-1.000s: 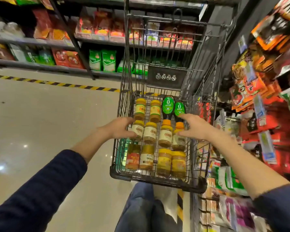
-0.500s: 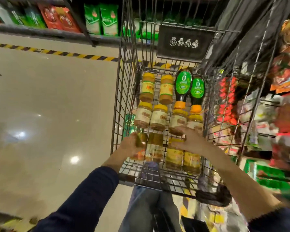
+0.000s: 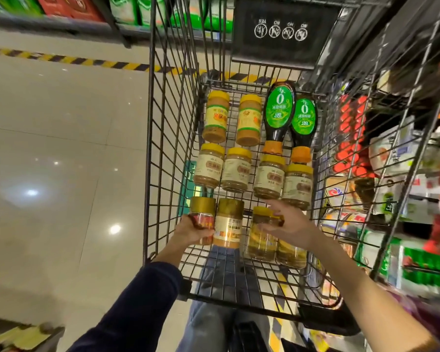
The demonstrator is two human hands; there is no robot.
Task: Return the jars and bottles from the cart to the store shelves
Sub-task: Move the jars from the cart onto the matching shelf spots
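A black wire cart (image 3: pixel 163 138) holds several jars lying in rows and two dark bottles (image 3: pixel 280 115) with green labels at the far right. My left hand (image 3: pixel 192 231) is closed around a red-labelled jar with a gold lid (image 3: pixel 202 212) in the near row, beside a gold-lidded jar (image 3: pixel 228 224). Over two yellow-lidded jars of pale contents (image 3: pixel 261 237) lies my right hand (image 3: pixel 290 224), its fingers gripping the top of the left one; the right one is mostly hidden under my palm.
Store shelves with packets (image 3: pixel 391 161) run close along the cart's right side. More shelves (image 3: pixel 127 11) stand across the aisle behind a yellow-black floor stripe (image 3: pixel 61 59). Glossy tiled floor (image 3: pixel 61 161) spreads to the left. My legs are below the cart.
Both hands dropped from the cart's rim into the basket and closed on jars in the near row. The view tilted down and moved closer to the cart.
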